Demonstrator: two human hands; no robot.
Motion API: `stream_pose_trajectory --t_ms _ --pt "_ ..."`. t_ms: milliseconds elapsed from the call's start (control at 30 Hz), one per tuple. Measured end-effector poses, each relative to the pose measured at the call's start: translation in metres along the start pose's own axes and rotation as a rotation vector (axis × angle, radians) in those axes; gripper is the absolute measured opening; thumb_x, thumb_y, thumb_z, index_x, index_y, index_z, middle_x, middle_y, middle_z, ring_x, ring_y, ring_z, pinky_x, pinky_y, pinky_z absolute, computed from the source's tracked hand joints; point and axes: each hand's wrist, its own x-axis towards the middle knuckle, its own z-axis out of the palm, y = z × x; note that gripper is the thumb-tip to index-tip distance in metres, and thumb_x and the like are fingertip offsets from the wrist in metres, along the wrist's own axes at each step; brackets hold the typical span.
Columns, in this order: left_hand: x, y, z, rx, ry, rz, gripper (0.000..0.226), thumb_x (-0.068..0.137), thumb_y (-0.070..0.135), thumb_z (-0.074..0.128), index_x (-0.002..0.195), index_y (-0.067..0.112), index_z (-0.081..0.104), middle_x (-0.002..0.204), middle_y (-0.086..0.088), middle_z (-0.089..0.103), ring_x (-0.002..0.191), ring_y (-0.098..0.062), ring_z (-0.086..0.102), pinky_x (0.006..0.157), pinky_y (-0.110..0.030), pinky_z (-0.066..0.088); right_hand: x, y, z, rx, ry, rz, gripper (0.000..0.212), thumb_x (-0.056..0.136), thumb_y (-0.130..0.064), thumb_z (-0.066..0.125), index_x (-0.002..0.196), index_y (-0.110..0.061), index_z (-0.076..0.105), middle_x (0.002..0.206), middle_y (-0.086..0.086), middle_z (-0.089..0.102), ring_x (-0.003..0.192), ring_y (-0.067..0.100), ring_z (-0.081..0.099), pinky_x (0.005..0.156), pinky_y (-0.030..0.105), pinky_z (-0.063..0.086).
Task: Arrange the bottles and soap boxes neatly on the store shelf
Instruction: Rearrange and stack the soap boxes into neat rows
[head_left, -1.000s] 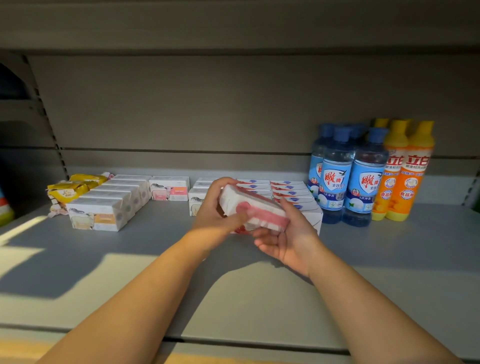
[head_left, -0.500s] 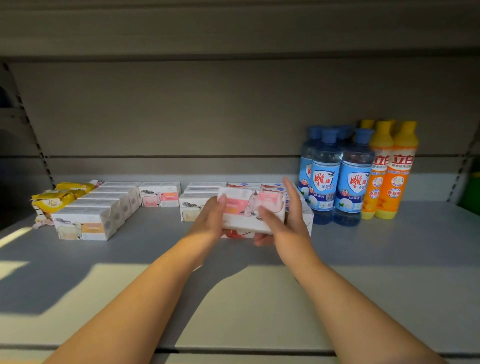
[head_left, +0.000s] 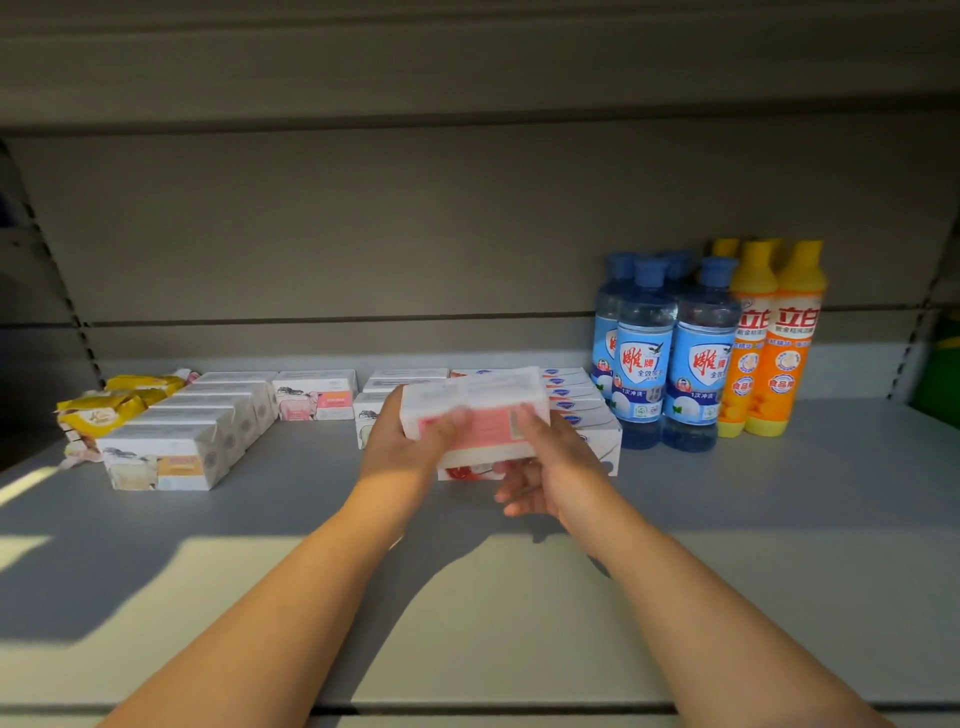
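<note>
From the head view, you hold one pink-and-white soap box (head_left: 475, 415) off the shelf (head_left: 779, 545) between both hands: your left hand (head_left: 410, 441) grips its left end with the fingers (head_left: 451, 422) curled over the front face, and your right hand (head_left: 550, 462) clasps the right end, thumb on the front and the other fingers underneath. The box hangs just above the front of the middle soap stack (head_left: 582, 415), near the shelf's back edge and not yet set down.

Much looks done already. The blue bottles (head_left: 675, 353) stand upright in a tight group toward the back right, touching the yellow-and-orange bottles (head_left: 774, 338) beside them. A row of white soap boxes (head_left: 208, 421) runs from the back toward the front on the left, squared up.

What seems left: place the box you hold, straighten the box lying partly hidden beneath it (head_left: 462, 473), and tidy the yellow soap packets (head_left: 104, 410) heaped loosely near the back left corner. The wide front of the shelf holds nothing
</note>
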Motion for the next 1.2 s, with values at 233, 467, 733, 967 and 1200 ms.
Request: stream_pose_trajectory --t_ms 233,467,733,967,1200 --pt "0.003 0.003 0.006 -0.337 -0.135 -0.551 0.050 0.097 0.048 0.036 0.116 0.005 0.054 0.083 -0.018 0.069 0.055 -0.024 0.067 0.046 -0.030 0.054 -0.008 0.004 -0.004 -0.032 -0.020 -0.296 0.044 0.081 -0.015 0.071 0.116 -0.030 0.049 0.093 -0.003 0.068 0.062 0.012 0.063 0.055 0.027 0.055" --pt "0.000 0.014 0.000 -0.371 -0.433 -0.892 0.056 0.098 0.051 0.028 0.102 0.005 0.059 0.063 -0.016 0.058 0.041 -0.024 0.058 0.037 -0.026 0.050 -0.008 0.011 -0.002 -0.099 0.018 -0.371 0.050 0.059 -0.022 0.075 0.102 -0.029 0.052 0.091 -0.015 0.068 0.087 -0.004 0.064 0.072 0.012 0.048" --pt "-0.003 0.011 0.012 -0.183 -0.309 -0.398 0.050 0.079 0.050 0.058 0.115 0.014 0.061 0.114 -0.008 0.060 0.084 -0.011 0.062 0.073 -0.021 0.051 0.002 0.005 -0.003 0.575 0.033 0.000 0.036 0.062 -0.042 0.070 0.090 -0.019 0.070 0.075 0.002 0.072 0.069 0.017 0.069 0.067 0.033 0.057" --pt "0.000 0.010 0.012 -0.061 -0.232 -0.344 0.045 0.082 0.061 0.049 0.106 0.028 0.067 0.111 -0.004 0.062 0.086 -0.006 0.063 0.079 -0.026 0.049 -0.003 0.003 -0.001 0.441 -0.100 0.376 0.066 0.056 -0.074 0.061 0.087 -0.016 0.067 0.063 0.008 0.065 0.050 0.025 0.062 0.052 0.027 0.051" --pt "0.000 0.010 0.003 -0.013 -0.426 -0.557 0.045 0.086 0.053 0.054 0.114 0.020 0.064 0.110 -0.011 0.070 0.105 -0.029 0.066 0.093 -0.048 0.051 -0.006 0.013 0.011 -0.084 -0.217 0.122 0.037 0.062 -0.072 0.049 0.085 -0.046 0.061 0.087 -0.022 0.069 0.089 0.002 0.066 0.082 0.024 0.051"
